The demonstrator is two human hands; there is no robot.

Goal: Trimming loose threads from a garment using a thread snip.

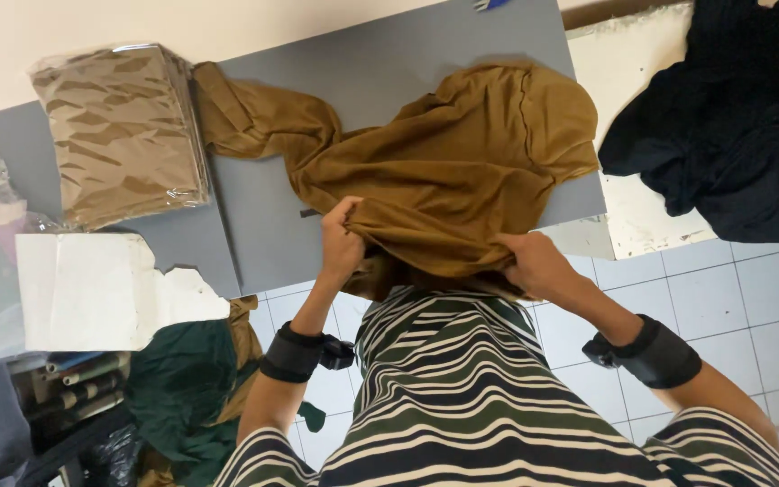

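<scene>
Left and right hands at the near edge of a grey tabletop, each closed on the same garment. The left hand is clenched into a fist around a bunched fold of a mustard-brown shirt; the right hand grips the shirt's near hem from beneath, fingers curled under the cloth. Both wrists carry black bands. The shirt lies crumpled across the tabletop: its body is heaped toward the far right corner, one sleeve trails left toward the far edge, and the near portion is lifted off the surface between the two hands, draping down over the tabletop's edge.

At the far left of the tabletop, just beside the trailing sleeve, rests a clear plastic packet holding folded cloth of a lighter tan colour. Below it, over the left edge, sits a torn white sheet of paper, with dark green fabric heaped beneath. A black garment is piled on a worn white surface to the right, well apart from the shirt. The person wears a top striped in green, cream and dark blue; white floor tiles show below.
</scene>
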